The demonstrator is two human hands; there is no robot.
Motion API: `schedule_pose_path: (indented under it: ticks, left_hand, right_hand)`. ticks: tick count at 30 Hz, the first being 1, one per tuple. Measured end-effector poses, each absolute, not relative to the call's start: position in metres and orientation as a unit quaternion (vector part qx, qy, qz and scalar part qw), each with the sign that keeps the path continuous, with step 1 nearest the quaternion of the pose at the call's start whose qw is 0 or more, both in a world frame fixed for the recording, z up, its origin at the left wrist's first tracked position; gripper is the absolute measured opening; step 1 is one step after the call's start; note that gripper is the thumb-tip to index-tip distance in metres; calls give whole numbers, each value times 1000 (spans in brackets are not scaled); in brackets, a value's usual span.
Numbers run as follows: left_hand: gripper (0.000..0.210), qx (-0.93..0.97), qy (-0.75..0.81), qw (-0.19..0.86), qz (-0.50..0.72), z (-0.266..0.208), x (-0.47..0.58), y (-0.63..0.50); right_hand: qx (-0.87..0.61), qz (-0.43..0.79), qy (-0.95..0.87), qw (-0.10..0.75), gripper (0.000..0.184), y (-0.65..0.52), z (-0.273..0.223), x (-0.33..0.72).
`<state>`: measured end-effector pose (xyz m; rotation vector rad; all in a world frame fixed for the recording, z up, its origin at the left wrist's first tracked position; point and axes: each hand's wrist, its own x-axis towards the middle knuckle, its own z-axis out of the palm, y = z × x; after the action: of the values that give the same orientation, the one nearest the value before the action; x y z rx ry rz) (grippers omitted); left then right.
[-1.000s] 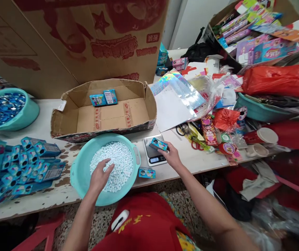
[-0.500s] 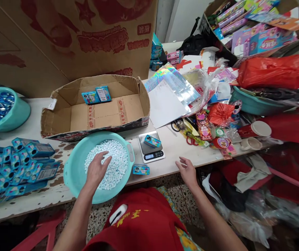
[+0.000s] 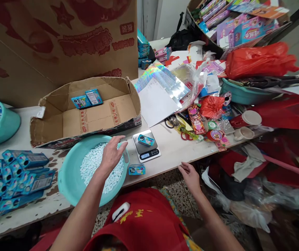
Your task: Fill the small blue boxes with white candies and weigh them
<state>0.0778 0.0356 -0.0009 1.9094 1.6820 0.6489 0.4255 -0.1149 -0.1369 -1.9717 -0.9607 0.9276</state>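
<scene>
Currently a small blue candy tin (image 3: 146,140) sits on the digital scale (image 3: 147,155) at the middle of the frame, clear of both hands. Left of it, the left hand (image 3: 112,156), fingers loosely spread and holding nothing visible, is over the right part of the turquoise basin (image 3: 69,170) of white candies (image 3: 90,166). Lower right of center, the right hand (image 3: 190,176) is loosely open and bare at the table's front edge; contact is unclear. A second blue tin (image 3: 136,169) lies just below the scale.
</scene>
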Motion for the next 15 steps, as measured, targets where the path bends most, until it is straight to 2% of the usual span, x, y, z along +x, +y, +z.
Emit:
schedule_pose_path:
  ticks: [6,11,15]
  left_hand:
    - [28,712,607,273,225,-6,87,41]
    - [28,684,689,179,156,-52,57,9]
    - [26,709,643,282,67,-100,35,-45]
  right_hand:
    - [-768,370,-363,376,47,-127,-136,421]
    - [-770,370,-353,380,46,-131,-134,418]
    - [-748,346,-407,395,44,-104,-117,394]
